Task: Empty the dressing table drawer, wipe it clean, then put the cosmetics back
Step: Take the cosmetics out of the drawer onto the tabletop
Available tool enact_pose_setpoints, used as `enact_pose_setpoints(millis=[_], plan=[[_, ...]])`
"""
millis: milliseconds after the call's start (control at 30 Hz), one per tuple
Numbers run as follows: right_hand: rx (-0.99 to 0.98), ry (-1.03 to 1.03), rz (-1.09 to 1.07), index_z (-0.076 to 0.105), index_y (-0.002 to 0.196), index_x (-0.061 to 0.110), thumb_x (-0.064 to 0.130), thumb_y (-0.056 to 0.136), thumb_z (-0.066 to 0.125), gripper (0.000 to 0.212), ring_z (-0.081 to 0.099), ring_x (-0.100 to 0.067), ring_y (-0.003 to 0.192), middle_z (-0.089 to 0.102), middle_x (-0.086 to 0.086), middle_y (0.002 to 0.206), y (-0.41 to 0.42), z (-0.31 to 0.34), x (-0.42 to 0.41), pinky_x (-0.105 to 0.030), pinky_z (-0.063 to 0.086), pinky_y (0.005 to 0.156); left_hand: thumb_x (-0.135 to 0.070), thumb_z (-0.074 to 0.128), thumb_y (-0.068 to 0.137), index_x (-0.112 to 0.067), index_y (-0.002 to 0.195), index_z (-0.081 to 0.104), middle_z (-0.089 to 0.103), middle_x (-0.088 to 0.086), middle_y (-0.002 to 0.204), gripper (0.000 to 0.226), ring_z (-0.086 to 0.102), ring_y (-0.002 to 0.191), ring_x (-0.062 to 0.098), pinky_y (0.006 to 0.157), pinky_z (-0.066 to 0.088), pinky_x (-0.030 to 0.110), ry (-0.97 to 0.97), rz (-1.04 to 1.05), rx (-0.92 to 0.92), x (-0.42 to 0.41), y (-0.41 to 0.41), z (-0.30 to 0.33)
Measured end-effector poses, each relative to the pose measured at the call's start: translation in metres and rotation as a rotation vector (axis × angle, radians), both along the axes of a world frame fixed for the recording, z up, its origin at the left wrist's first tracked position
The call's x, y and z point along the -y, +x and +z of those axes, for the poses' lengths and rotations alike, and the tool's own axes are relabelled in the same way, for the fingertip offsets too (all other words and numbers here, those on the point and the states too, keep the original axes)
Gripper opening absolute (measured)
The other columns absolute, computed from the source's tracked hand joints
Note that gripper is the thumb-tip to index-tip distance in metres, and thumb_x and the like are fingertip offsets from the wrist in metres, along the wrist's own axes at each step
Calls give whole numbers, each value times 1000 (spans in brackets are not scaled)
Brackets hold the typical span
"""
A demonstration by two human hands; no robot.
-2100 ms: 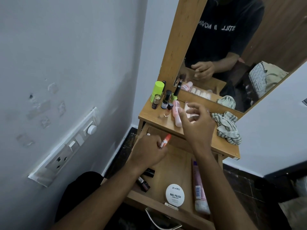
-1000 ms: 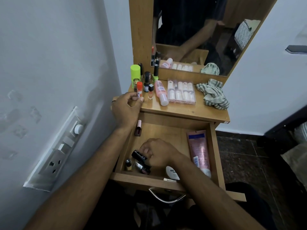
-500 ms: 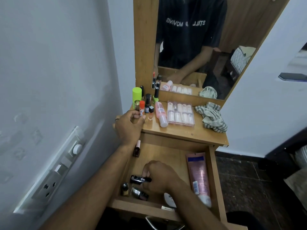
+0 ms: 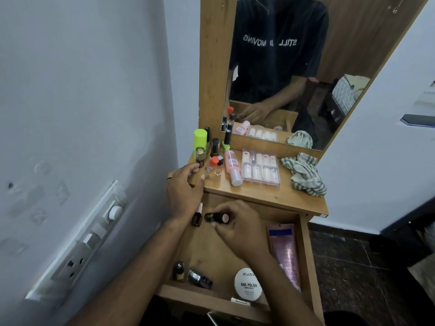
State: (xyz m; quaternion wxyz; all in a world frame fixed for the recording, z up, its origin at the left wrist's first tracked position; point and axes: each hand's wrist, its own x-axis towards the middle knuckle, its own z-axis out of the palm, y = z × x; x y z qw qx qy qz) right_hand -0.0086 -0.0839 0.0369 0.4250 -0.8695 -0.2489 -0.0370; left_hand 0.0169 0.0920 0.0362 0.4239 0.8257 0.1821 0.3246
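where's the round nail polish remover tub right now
In the head view, the white round tub lies at the open drawer's near edge, toward its right, just left of the pink tube's lower end.

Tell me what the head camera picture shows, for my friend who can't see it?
A person's right hand lifts a small dark bottle from an open wooden drawer still holding cosmetics. The left hand rests at the dressing table top, which holds more bottles and a striped cloth.

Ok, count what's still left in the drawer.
5 loose: pale-capped bottle back left, small bottle and dark bottle front left, round tub front, pink tube right. The right hand holds a sixth bottle; arms may hide more.
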Motion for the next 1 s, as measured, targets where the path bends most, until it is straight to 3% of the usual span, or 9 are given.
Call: enact_pose_setpoints(millis=[100, 200, 267, 367, 500, 667, 800, 1000], plan=[[81, 115, -113, 71, 96, 26, 16, 71, 86, 31, 61, 0, 91, 67, 14, 95, 13, 23, 2, -11, 47, 76, -27, 75, 86, -20, 123, 69, 73, -7, 110, 38, 62, 103, 12, 91, 49, 31, 45, 3, 11, 2, -4, -1], [68, 166, -199, 71, 98, 26, 20, 73, 86, 30, 63, -2, 88, 68, 13, 94, 28, 42, -1, -16, 51, 77, -33, 74, 86, -23, 130, 63, 69, -11, 111, 47, 57, 102, 6, 87, 39, 24, 106, 16, -8, 5, -4, 1], [33, 168, -211, 71, 98, 26, 20, 73, 86, 29, 64, -4, 85, 69, 11, 92, 36, 47, -5, -19, 52, 76, -35, 70, 85, -27, 128, 64, 68, -8, 118, 44, 59, 108, 11, 90, 43, 32, 162, -14, -17, 9, -4, 3], [10, 160, -195, 71, 98, 27, 18, 73, 86, 30, 65, -4, 84, 70, 11, 93, 40, 48, -12, -16, 50, 76, -28, 65, 85, -34, 125, 66, 64, -8, 125, 40, 58, 113, 20, 85, 37, 33, 286, -53, -73, 12, -4, 4], [25, 146, -182, 69, 98, 29, 16, 73, 85, 32, 65, -2, 77, 69, 14, 93, 41, 54, -15, -15, 51, 71, -20, 63, 85, -42, 124, 66, 62, -16, 126, 44, 56, 111, 16, 78, 36, 30, 427, -126, -95, 10, -5, 10], [77, 150, -171, 62, 99, 35, 16, 74, 85, 39, 65, -4, 75, 67, 13, 93, 42, 68, -16, -12, 51, 66, -18, 66, 82, -34, 109, 70, 65, -16, 120, 32, 56, 103, 17, 72, 23, 28, 569, -143, -107, 9, -5, 22], [101, 125, -174, 65, 100, 32, 16, 73, 84, 37, 66, -5, 77, 69, 9, 97, 47, 69, -19, -23, 56, 71, -14, 65, 84, -29, 100, 66, 67, -10, 105, 22, 56, 94, 25, 68, 26, 32, 596, -187, -133, 9, -1, 28], [95, 158, -201, 68, 103, 27, 18, 73, 84, 35, 67, -6, 76, 68, 12, 93, 47, 72, -18, -28, 58, 71, -19, 63, 93, -28, 116, 70, 59, 0, 116, 26, 57, 105, 30, 75, 39, 39, 660, -296, -218, -2, -3, 26]])
